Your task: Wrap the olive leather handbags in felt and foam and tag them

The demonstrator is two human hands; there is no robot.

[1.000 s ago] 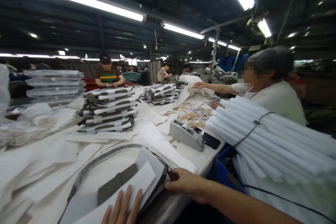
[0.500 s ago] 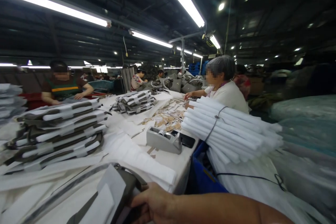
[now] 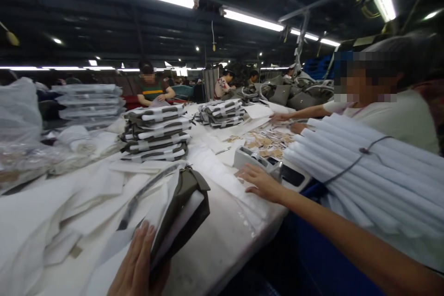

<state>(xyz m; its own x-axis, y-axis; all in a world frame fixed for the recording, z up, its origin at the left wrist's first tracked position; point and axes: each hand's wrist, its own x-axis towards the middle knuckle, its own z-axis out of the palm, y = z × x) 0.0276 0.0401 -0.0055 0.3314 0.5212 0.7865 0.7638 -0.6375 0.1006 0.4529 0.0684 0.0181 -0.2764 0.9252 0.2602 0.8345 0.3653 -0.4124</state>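
My left hand point(image 3: 140, 259) is wrapped round the lower end of an olive bag point(image 3: 189, 199) that has white sheet material against it and a strap reaching to the left. Stretched out over the table, my right hand point(image 3: 262, 182) has its fingers apart, with nothing in them. It is beside a grey tape dispenser point(image 3: 248, 158), above a white padded sheet point(image 3: 218, 178). Whether the fingertips touch the dispenser or the sheet is unclear. A dark phone point(image 3: 293, 176) lies just right of the dispenser.
Stacks of wrapped bags point(image 3: 156, 134) stand further back. Brown paper tags point(image 3: 270, 142) are scattered mid-table. At the right, tied white foam rolls point(image 3: 360, 171) rest over a blue bin point(image 3: 322, 249); behind them a person point(image 3: 388, 111) reaches across. Another person point(image 3: 152, 88) works at the far side.
The view has swung left. My right hand has left the bag and reached forward to the tape dispenser. My left hand has come into view on the bag, which now stands more upright.
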